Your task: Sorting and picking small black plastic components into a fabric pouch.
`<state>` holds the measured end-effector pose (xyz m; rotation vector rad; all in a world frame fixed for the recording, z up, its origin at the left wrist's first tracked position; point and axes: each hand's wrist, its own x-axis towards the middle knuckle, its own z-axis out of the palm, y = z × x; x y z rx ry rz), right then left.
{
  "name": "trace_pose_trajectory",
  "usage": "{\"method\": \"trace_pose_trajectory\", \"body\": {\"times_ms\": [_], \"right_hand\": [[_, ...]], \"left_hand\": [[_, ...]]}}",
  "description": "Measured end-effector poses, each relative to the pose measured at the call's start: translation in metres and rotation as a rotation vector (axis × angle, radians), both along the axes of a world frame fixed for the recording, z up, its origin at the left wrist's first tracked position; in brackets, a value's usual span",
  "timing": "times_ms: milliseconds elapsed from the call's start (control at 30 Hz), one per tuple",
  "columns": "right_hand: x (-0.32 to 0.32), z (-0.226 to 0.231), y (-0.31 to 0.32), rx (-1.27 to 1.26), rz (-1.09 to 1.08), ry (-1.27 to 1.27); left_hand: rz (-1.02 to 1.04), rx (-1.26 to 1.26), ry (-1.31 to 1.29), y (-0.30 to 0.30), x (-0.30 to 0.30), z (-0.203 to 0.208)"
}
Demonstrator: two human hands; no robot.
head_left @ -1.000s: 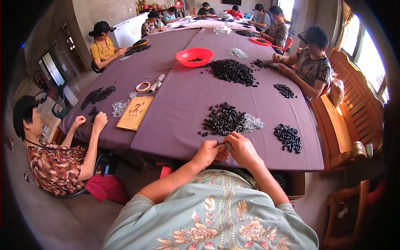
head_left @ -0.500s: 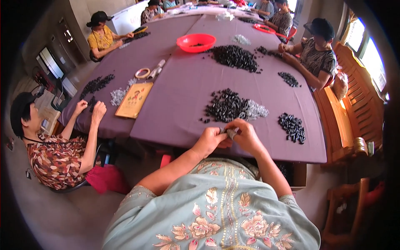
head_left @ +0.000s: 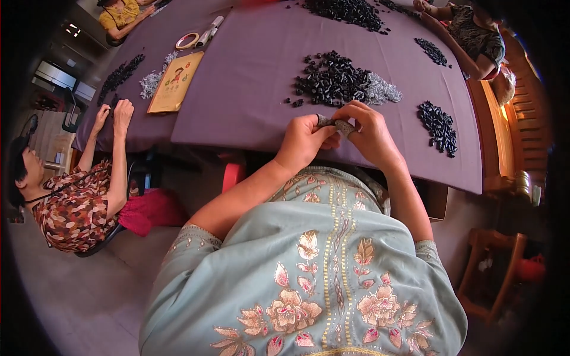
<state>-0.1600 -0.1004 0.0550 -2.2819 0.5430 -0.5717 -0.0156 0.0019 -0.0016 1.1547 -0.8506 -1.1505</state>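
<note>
At the table's near edge, my left hand (head_left: 301, 142) and my right hand (head_left: 374, 135) meet with fingertips pressed together. Grey speckled covers wrap some of my fingers. Whatever is pinched between them is too small and hidden to name. Just beyond lies a heap of small glossy black pieces (head_left: 332, 77), with a heap of small clear pieces (head_left: 383, 90) touching its right side. A separate group of black pieces (head_left: 438, 129) lies farther right, apart from my right hand.
A purple cloth covers the table (head_left: 237, 107). To the left lie a yellow booklet (head_left: 175, 83), a tape roll (head_left: 187, 40) and more small pieces. A person (head_left: 77, 202) sits close at left; others sit farther along. A wooden bench (head_left: 522, 118) stands at right.
The view has tilted downward, so the table and heaps appear higher and the red basin is almost out of sight. My hands stay together, their fingers slightly shifted.
</note>
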Motion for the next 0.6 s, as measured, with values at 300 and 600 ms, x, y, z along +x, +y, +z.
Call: {"method": "trace_pose_trajectory", "body": {"times_ms": [300,600], "right_hand": [[-0.0026,-0.0064,0.0030,-0.002,0.007,-0.034],[0.0000,-0.0088,0.0014,0.112,-0.002,-0.070]], "left_hand": [[0.003,0.019,0.021,0.0032,-0.0011,0.0037],[0.017,0.005,0.032,0.0015,-0.0023,0.0024]]}}
